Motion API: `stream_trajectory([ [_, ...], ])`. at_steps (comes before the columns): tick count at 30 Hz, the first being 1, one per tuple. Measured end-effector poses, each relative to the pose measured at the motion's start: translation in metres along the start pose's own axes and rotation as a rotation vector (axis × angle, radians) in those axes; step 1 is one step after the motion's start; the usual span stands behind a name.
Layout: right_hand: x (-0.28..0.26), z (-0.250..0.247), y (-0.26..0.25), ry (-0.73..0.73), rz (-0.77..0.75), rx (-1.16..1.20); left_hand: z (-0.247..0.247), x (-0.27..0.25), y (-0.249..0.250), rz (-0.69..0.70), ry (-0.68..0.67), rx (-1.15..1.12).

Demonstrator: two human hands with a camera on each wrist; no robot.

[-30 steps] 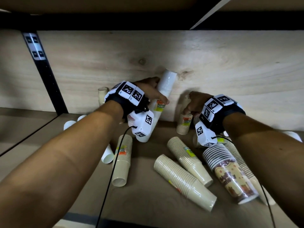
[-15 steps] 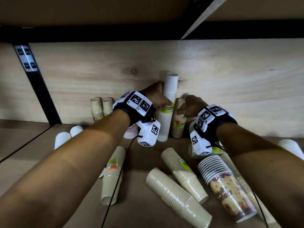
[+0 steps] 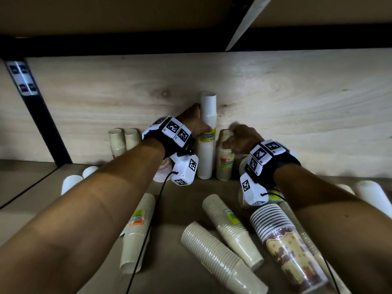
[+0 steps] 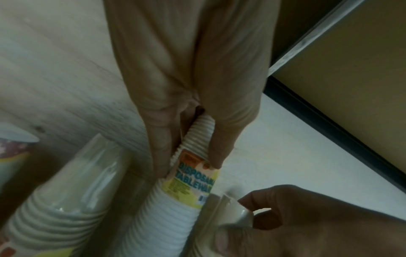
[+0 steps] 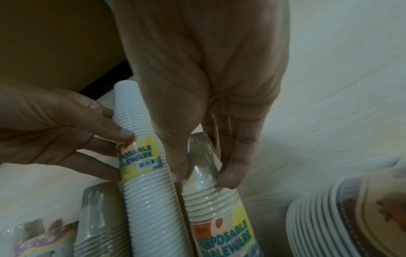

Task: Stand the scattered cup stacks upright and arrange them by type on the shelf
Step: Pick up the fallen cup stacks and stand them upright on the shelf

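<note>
White ribbed plastic, sleeved in clear film with a yellow label: the tall white cup stack (image 3: 206, 136) stands upright on the wooden shelf board (image 3: 184, 211), close against the pale plywood back wall (image 3: 297, 107). The left hand (image 3: 196, 124) is wrapped round it at label height, thumb and fingers (image 5: 105, 130) curled on the ribbing. Just beside it, to the right, stands the shorter beige cup stack (image 3: 225, 162), also film-wrapped; the right hand (image 3: 241, 140) pinches its smooth top cup between thumb and fingers (image 5: 230, 173).

Judgement on the step in hand: seat both bases flat, ease the grip slowly, and check neither leans before letting go. The tall stack is narrow and likely top-heavy, so a light touch near mid-height seems safer than near the top. The film looks slick; a firm pinch may dent the thin cup walls.

Two more beige stacks (image 3: 124, 143) stand upright further left. Lying on their sides nearer the front: several cream ribbed stacks (image 3: 220, 257) and a patterned brown-and-cream paper cup stack (image 3: 290, 253), rims layered like washers. By type, the white stack probably belongs apart from the beige ones.
</note>
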State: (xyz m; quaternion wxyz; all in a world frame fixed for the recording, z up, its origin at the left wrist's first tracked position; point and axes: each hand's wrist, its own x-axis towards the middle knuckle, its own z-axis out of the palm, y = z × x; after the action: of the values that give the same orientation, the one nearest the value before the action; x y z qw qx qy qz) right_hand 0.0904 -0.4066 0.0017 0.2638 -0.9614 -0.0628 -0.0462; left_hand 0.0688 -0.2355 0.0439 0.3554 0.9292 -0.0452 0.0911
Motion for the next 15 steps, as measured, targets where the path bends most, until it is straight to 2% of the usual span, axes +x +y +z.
stream_trajectory([
  [3, 0.0, -0.001, -0.002, -0.013, -0.012, -0.047, 0.0, 0.001, -0.004, -0.006, -0.004, -0.001],
  [15, -0.004, -0.006, -0.008, -0.052, 0.005, 0.002, 0.004, 0.001, -0.014, 0.063, 0.02, 0.009],
])
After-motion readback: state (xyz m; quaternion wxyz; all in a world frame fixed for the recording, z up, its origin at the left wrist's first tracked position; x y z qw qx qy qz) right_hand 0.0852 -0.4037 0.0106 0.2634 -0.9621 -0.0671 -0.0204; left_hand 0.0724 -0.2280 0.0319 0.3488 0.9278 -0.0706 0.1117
